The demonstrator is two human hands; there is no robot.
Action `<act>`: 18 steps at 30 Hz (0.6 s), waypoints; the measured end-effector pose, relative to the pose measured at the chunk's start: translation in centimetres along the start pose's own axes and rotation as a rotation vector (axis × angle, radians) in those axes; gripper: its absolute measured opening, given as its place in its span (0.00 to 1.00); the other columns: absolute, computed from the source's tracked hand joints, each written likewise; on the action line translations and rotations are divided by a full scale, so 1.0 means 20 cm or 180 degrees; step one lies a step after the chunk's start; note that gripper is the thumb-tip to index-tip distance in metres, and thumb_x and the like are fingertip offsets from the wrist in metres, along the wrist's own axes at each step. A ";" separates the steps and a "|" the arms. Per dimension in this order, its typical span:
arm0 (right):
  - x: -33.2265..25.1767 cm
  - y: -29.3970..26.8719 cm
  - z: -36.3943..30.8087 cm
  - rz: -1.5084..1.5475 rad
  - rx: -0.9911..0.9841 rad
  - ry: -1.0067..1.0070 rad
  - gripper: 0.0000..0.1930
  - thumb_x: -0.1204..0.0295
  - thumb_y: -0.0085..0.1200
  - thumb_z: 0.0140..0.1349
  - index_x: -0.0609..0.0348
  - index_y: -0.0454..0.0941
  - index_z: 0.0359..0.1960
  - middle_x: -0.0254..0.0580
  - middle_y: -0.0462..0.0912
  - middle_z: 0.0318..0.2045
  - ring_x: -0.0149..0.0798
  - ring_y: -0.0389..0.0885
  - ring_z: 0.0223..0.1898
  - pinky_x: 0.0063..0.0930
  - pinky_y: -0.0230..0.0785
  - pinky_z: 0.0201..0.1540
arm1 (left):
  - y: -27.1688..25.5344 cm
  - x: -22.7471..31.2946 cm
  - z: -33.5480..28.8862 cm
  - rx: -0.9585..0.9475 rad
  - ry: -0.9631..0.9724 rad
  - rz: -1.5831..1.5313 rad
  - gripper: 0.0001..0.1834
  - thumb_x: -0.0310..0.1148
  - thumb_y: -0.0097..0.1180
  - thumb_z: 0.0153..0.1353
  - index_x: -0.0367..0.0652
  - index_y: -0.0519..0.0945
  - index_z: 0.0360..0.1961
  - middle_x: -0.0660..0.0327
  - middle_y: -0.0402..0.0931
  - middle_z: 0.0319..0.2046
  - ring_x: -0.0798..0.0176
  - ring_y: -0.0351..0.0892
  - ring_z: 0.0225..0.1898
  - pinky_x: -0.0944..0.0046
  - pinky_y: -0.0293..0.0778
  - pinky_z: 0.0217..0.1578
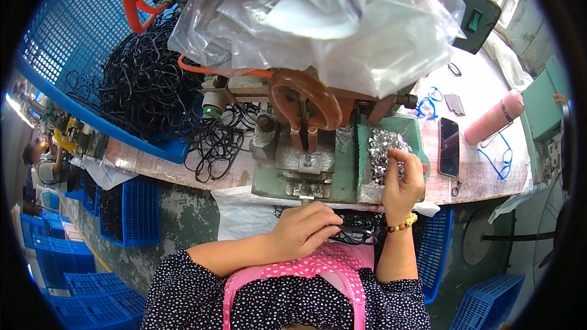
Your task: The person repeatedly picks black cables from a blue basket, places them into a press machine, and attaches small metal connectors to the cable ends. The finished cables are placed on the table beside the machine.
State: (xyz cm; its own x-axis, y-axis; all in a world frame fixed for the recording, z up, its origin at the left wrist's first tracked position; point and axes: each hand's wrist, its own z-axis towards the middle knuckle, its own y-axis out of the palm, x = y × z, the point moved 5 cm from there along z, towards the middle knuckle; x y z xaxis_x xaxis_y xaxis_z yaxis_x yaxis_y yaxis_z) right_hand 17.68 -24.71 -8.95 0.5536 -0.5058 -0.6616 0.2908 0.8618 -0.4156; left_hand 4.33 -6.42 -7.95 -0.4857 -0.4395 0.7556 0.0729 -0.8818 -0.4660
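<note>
at the green tray (408, 126), the right hand (404, 184) has fingertips together over metal pieces (378, 153), any catch unclear; a loose pinch could drop one. the left hand (304, 230) seems to pinch black cord (362, 230); crowded loops might tangle.

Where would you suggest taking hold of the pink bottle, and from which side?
Probably at mid-body: the right hand could wrap the bottle from the left, over the phone, since the body is a plain cylinder and green machinery appears close beyond it.
</note>
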 end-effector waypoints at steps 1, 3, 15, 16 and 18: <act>0.00 0.00 0.00 0.0007 0.0003 -0.0004 0.08 0.85 0.58 0.60 0.62 0.84 0.38 0.46 0.84 0.34 0.47 0.82 0.37 0.36 0.72 0.43 | 0.00 0.00 0.00 0.0022 -0.0024 -0.0033 0.08 0.27 0.66 0.61 0.40 0.83 0.42 0.57 0.81 0.37 0.55 0.83 0.35 0.62 0.77 0.34; 0.00 0.00 0.00 0.0034 0.0019 0.0005 0.08 0.85 0.57 0.60 0.61 0.84 0.39 0.46 0.84 0.34 0.47 0.82 0.37 0.36 0.72 0.43 | -0.02 0.01 0.01 0.0085 -0.0057 -0.0119 0.08 0.26 0.66 0.61 0.40 0.83 0.41 0.56 0.81 0.37 0.55 0.83 0.35 0.62 0.77 0.34; 0.03 -0.03 -0.03 0.0105 0.0474 -0.0010 0.08 0.84 0.59 0.61 0.60 0.84 0.40 0.42 0.85 0.36 0.43 0.81 0.39 0.34 0.70 0.48 | -0.38 0.07 -0.02 0.1055 -0.0308 -0.0613 0.12 0.30 0.43 0.77 0.31 0.70 0.53 0.53 0.79 0.43 0.71 0.74 0.29 0.71 0.73 0.31; 0.03 -0.03 -0.03 0.0085 0.0473 -0.0024 0.08 0.84 0.59 0.61 0.60 0.84 0.40 0.42 0.85 0.36 0.43 0.81 0.39 0.34 0.70 0.48 | -0.40 0.06 -0.02 0.1125 -0.0294 -0.0673 0.13 0.32 0.42 0.77 0.31 0.70 0.52 0.53 0.78 0.43 0.72 0.74 0.28 0.72 0.73 0.31; 0.03 -0.03 -0.03 0.0056 0.0465 -0.0055 0.08 0.84 0.59 0.61 0.60 0.84 0.40 0.42 0.85 0.36 0.43 0.81 0.39 0.34 0.70 0.48 | -0.43 0.04 -0.02 0.1263 -0.0388 -0.0772 0.17 0.37 0.40 0.79 0.31 0.69 0.52 0.55 0.78 0.40 0.72 0.74 0.28 0.72 0.72 0.31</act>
State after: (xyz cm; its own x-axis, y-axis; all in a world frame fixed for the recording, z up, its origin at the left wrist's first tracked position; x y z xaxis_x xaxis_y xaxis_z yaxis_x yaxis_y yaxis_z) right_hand 17.41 -25.53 -9.48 0.5724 -0.4911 -0.6566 0.3908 0.8674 -0.3080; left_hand 2.97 0.89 -3.40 -0.4258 -0.2090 0.8803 0.3086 -0.9482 -0.0759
